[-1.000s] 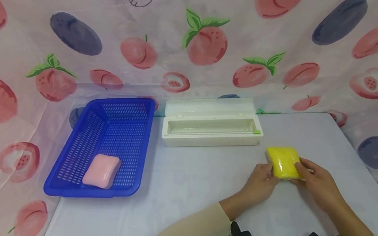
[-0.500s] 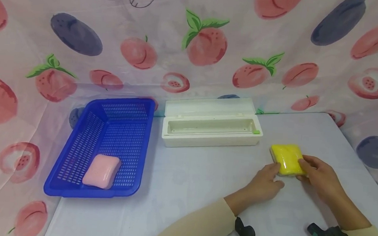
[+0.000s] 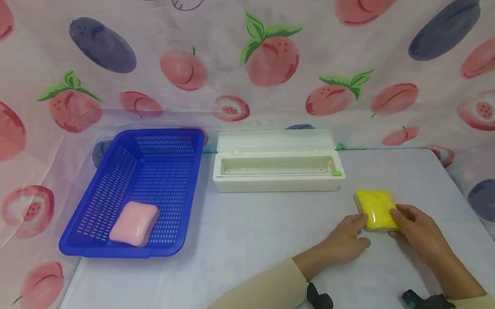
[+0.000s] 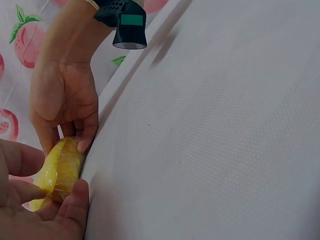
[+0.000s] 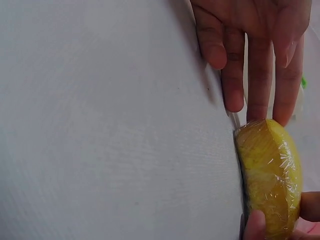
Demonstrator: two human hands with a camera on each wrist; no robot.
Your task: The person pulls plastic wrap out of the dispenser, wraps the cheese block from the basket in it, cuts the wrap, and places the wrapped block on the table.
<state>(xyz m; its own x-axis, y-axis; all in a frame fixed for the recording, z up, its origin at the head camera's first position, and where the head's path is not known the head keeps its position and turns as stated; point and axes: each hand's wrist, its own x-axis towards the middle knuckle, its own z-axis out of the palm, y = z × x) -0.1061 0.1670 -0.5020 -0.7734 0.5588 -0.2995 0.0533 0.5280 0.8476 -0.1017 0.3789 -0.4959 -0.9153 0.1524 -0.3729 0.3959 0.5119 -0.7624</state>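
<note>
Pale pink cloth backdrop (image 3: 221,38): hangs behind everything, printed with peaches, green leaves and dark blue ovals.
White table (image 3: 241,250): spreads beneath the objects, its right edge running off at a slant.
Deep blue rectangular plastic basket (image 3: 194,189): stands on the left, its walls and floor pierced with small slots.
Long white lidded box (image 3: 277,184): lies crosswise between the basket and the hands, near the backdrop, its lid tipped back and its narrow trough exposed.
Beige sleeves (image 3: 259,294): cover both forearms (a black device (image 3: 319,300) shows by each wrist).
Left hand (image 3: 347,238): fingers mostly straight, fingertips touching the left side of the yellow block, thumb held apart from it.
Right hand (image 3: 421,231): pinches the block's right side between thumb and fingers.
Pink rounded square block (image 3: 135,223): sits in the basket, towards its near end.
Yellow rounded square block in clear film (image 3: 375,209): between the two hands, on the right of the table, in front of the box's right end (I cannot tell whether its whole underside rests on the table).
Bright green tab (image 3: 336,173): on the box's right end, beside the trough.
</note>
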